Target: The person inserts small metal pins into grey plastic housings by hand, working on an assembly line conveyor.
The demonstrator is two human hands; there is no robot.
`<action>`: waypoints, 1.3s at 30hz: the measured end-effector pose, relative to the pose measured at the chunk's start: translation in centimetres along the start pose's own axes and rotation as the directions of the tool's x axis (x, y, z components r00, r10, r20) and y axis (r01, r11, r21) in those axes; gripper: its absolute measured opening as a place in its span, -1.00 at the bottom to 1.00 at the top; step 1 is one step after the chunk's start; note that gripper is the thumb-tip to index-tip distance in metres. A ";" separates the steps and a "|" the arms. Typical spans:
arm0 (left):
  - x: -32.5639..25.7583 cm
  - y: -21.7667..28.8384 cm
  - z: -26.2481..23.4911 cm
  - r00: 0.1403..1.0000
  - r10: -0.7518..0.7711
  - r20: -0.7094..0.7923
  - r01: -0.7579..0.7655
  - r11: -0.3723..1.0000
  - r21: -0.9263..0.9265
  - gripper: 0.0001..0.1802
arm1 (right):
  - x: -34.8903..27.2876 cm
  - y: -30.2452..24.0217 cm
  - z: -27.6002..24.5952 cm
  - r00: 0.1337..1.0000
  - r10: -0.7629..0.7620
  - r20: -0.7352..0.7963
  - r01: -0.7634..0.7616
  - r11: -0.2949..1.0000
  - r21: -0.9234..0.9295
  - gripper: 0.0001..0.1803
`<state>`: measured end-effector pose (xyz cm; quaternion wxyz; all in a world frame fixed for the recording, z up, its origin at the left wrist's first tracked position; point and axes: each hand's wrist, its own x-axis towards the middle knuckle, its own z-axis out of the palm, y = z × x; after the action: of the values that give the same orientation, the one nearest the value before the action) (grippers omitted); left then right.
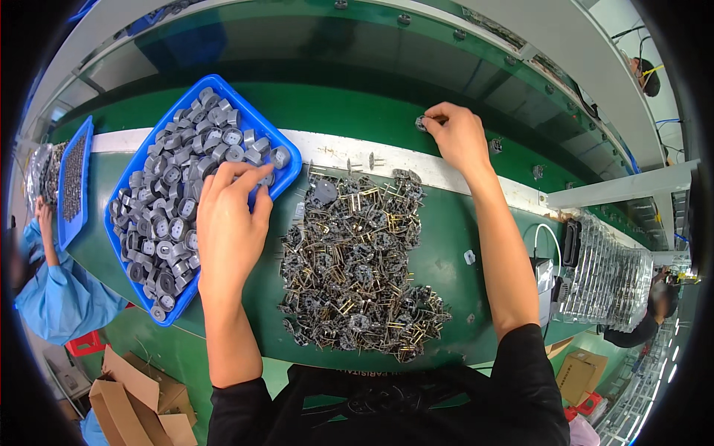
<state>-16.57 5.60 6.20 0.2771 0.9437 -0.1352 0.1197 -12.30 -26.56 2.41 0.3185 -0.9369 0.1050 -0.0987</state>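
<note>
Over the right side of a blue tray (290,139) full of grey round plastic caps (171,175) is my left hand (230,215). Its fingers are curved and the thumb stands apart from them, with the fingertips close to caps at the tray's edge. My right hand (459,135) reaches across a white rail and pinches a small round dark-grey part (421,123) above the green conveyor belt. Between my forearms lies a heaped pile of dark parts with brass-coloured metal pins (357,267). A single grey disc (325,192) rests on the pile's far left.
Several pin parts stand on the white rail (327,149); others sit spaced along the belt (335,104). At right are stacked clear plastic trays (602,275) beside a white device (544,286). A co-worker in blue (67,290) sits left by another blue tray (74,182). Cardboard boxes (134,401) stand on the floor.
</note>
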 end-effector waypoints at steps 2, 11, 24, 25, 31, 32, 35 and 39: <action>0.0 -0.3 -0.2 0.994 -0.070 0.082 0.075 0.995 -0.061 -0.71 | -0.3 0.6 0.9 0.990 -0.120 -0.079 0.103 0.976 -0.194 -0.77; 0.6 -1.8 -0.2 0.982 -0.144 0.125 0.153 0.986 -0.066 -0.65 | -3.0 -3.9 1.9 0.689 -0.701 0.184 0.687 0.712 0.141 -0.76; 1.8 -2.2 -0.1 0.976 0.160 -0.148 -0.158 0.987 0.024 -0.65 | -6.3 -3.9 0.1 0.898 -0.409 0.162 0.246 0.772 0.586 -0.72; 1.8 -1.9 0.0 0.951 0.202 -0.236 -0.219 0.974 -0.049 -0.64 | -6.7 -4.6 -0.1 0.922 -0.309 0.231 0.056 0.700 0.712 -0.74; -0.3 2.0 1.2 0.999 -0.002 -0.048 -0.034 0.690 -0.723 -0.60 | -8.0 -7.1 -0.1 0.864 -0.502 0.030 0.340 0.628 0.700 -0.81; -0.4 2.4 1.4 1.000 -0.001 0.014 0.011 0.649 -0.760 -0.58 | -8.5 -7.6 -0.1 0.888 -0.459 0.020 0.316 0.642 0.698 -0.82; -0.9 3.2 0.9 0.955 -0.038 0.293 0.252 0.622 -0.741 -0.53 | -9.0 -8.5 -0.5 0.903 -0.429 -0.009 0.325 0.670 0.668 -0.82; -1.1 3.2 1.4 0.933 0.082 0.351 0.244 0.573 -0.782 -0.55 | -9.3 -8.6 -0.6 0.826 -0.562 -0.035 0.484 0.676 0.557 -0.82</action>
<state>-18.39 2.43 6.26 0.6562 0.7202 -0.1774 -0.1385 -20.20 -17.81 7.13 0.5349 -0.8019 -0.2227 -0.1459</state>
